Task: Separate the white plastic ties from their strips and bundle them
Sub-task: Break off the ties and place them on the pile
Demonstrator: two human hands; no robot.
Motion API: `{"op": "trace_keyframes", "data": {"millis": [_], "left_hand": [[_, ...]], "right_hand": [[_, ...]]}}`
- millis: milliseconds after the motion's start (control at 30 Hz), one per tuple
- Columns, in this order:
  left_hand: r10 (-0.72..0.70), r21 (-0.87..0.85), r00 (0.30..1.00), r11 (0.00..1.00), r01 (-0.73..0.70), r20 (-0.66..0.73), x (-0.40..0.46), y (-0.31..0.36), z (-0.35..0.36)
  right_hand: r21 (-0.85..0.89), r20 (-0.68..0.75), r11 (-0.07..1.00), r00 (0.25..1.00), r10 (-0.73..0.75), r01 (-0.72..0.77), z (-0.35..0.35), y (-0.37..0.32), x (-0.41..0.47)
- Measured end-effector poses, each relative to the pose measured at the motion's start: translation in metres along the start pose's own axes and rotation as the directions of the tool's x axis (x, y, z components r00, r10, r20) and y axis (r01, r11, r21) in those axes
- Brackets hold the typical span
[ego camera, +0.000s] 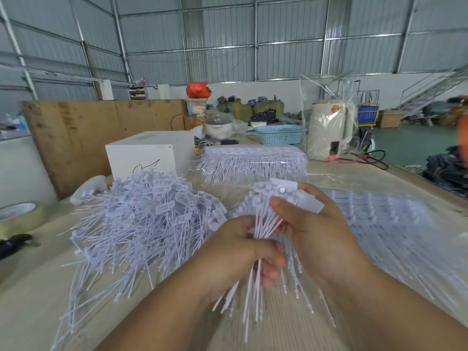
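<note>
A handful of white plastic ties (268, 224) was held above the desk (30, 307), close in front of the person and between the two heaps of stock. The left hand (243, 249) was wrapped round the stems at about mid-length, its grip closed on them. The right hand (311, 229) was closed on the same handful higher up, just under the flat tag heads, with the thumb pressed across the front.

The step in hand was judged to be the gathering and squaring of a bundle. It would be done well if the stems were kept loosely enough in the lower grip to slide, the heads were brought level with the upper hand, and only then was the lower grip tightened. Stray stems fanning out below would best be combed in before any binding, since thin plastic of this kind was likely to spring apart.

The long axis of the handful ran nearly upright, tilted a little: the heads pointed up and away from the person, and the thin tails pointed down and toward the person, splayed and blurred at the ends.

To the left, a loose pile of separated ties (141, 224) lay on the desk, pointing many ways. To the right, uncut strips (395, 224) lay flat, and a further bagged stack (253, 160) lay behind.
</note>
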State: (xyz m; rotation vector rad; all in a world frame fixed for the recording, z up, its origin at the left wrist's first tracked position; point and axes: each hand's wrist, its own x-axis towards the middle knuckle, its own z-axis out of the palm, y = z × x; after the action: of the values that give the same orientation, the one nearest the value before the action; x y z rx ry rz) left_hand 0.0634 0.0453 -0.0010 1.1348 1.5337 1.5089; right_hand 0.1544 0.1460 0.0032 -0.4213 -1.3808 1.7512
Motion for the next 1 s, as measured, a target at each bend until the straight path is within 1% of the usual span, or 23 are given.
{"op": "trace_keyframes", "data": {"millis": [67,100,133,200,233,267,300,333,367,400,433,467,500,533,633,733,800,867,933,1000], "left_hand": [[-0.035,0.050,0.999,0.998,0.034,0.037,-0.002,-0.001,-0.003],[-0.041,0.083,0.999,0.996,0.039,0.022,-0.001,0.000,-0.006],[-0.030,0.119,0.999,0.992,0.032,-0.016,0.000,0.000,-0.010],[0.029,0.205,0.985,0.979,0.007,-0.173,0.002,0.002,-0.023],[0.064,0.272,0.956,0.962,0.017,-0.285,0.004,0.004,-0.032],[0.104,0.357,0.911,0.933,0.049,-0.398,0.006,0.003,-0.043],[0.146,0.445,0.860,0.890,0.102,-0.489,0.007,0.002,-0.053],[0.172,0.515,0.821,0.841,0.165,-0.544,0.008,0.001,-0.063],[0.164,0.558,0.802,0.796,0.236,-0.574,0.007,0.000,-0.070],[0.138,0.588,0.792,0.746,0.311,-0.595,0.007,0.000,-0.074],[0.110,0.614,0.788,0.694,0.376,-0.606,0.007,-0.002,-0.077],[0.100,0.637,0.783,0.648,0.417,-0.614,0.008,-0.005,-0.079],[0.115,0.659,0.773,0.609,0.442,-0.624,0.009,-0.007,-0.080],[0.139,0.677,0.761,0.575,0.459,-0.634,0.009,-0.009,-0.080],[0.198,0.727,0.745,0.474,0.496,-0.637,0.009,-0.009,-0.082],[0.192,0.755,0.756,0.392,0.526,-0.626,0.010,-0.011,-0.084],[0.179,0.756,0.758,0.373,0.538,-0.628,0.010,-0.012,-0.083],[0.189,0.749,0.748,0.386,0.539,-0.636,0.011,-0.014,-0.083],[0.231,0.751,0.737,0.407,0.520,-0.635,0.012,-0.015,-0.080],[0.287,0.773,0.732,0.390,0.500,-0.618,0.013,-0.017,-0.075]], "right_hand": [[0.015,-0.016,1.000,1.000,-0.013,0.013,-0.005,-0.002,0.004],[0.020,-0.003,1.000,1.000,-0.017,0.017,-0.006,-0.002,0.006],[0.039,0.020,0.999,1.000,-0.009,0.008,-0.006,-0.002,0.008],[0.055,0.071,0.996,0.996,0.061,-0.065,-0.009,-0.005,0.010],[0.007,0.100,0.995,0.990,0.098,-0.100,-0.009,-0.007,0.009],[-0.106,0.144,0.988,0.981,0.130,-0.116,-0.009,-0.009,0.007],[-0.306,0.198,0.949,0.969,0.144,-0.079,-0.010,-0.010,0.005],[-0.553,0.255,0.833,0.954,0.156,0.012,-0.011,-0.011,0.001],[-0.748,0.325,0.650,0.928,0.180,0.136,-0.012,-0.010,-0.003],[-0.853,0.398,0.446,0.891,0.217,0.272,-0.013,-0.006,-0.007],[-0.880,0.453,0.287,0.852,0.263,0.379,-0.013,-0.002,-0.011],[-0.874,0.485,0.193,0.821,0.300,0.446,-0.011,0.001,-0.014],[-0.863,0.503,0.139,0.803,0.321,0.485,-0.009,0.004,-0.017],[-0.855,0.512,0.111,0.792,0.333,0.506,-0.007,0.006,-0.019],[-0.855,0.512,0.097,0.798,0.319,0.509,-0.005,0.004,-0.019],[-0.868,0.492,0.078,0.827,0.273,0.490,-0.006,0.002,-0.019],[-0.886,0.463,0.083,0.858,0.222,0.457,-0.007,0.002,-0.017],[-0.903,0.429,0.089,0.886,0.179,0.419,-0.007,0.003,-0.013],[-0.917,0.399,0.066,0.907,0.135,0.394,-0.007,0.006,-0.010],[-0.924,0.382,0.042,0.919,0.103,0.379,-0.008,0.012,-0.007]]}}
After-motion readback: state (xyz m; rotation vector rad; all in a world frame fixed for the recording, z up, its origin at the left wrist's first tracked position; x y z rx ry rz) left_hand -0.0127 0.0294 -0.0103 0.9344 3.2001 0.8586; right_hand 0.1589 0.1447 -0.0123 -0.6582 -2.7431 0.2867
